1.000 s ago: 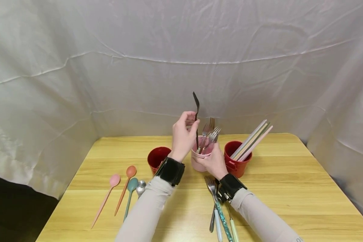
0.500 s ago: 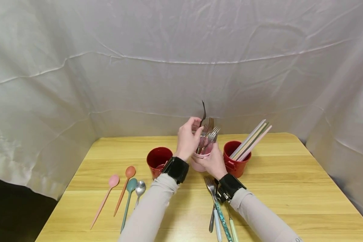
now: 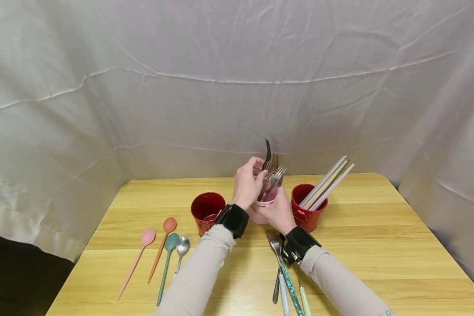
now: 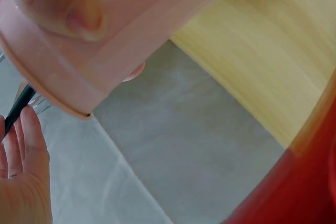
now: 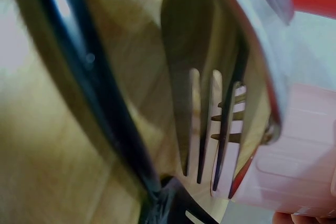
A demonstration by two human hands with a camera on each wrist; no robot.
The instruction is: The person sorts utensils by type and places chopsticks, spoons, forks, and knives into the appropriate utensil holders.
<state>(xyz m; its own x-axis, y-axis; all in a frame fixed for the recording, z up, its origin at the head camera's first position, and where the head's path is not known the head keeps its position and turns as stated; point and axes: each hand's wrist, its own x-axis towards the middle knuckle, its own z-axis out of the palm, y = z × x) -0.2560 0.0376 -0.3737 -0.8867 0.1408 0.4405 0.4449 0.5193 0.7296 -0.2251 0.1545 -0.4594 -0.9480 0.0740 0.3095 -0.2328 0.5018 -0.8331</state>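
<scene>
The round pink cup (image 4: 131, 27) looks smooth, the long black fork (image 5: 94, 74) shiny. The shiny silver spoon (image 3: 183, 245) is metal. The yellow desk (image 3: 371, 245) looks like wood.

Both arms (image 3: 200, 271) reach forward, the left hand (image 3: 247, 184) pinching, the right hand (image 3: 279, 212) gripping just beside it.

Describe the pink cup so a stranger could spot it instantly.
On the wooden table, find the left red cup and right red cup. Between them, the right hand grips the pink cup; only it is pink and holds forks.
</scene>
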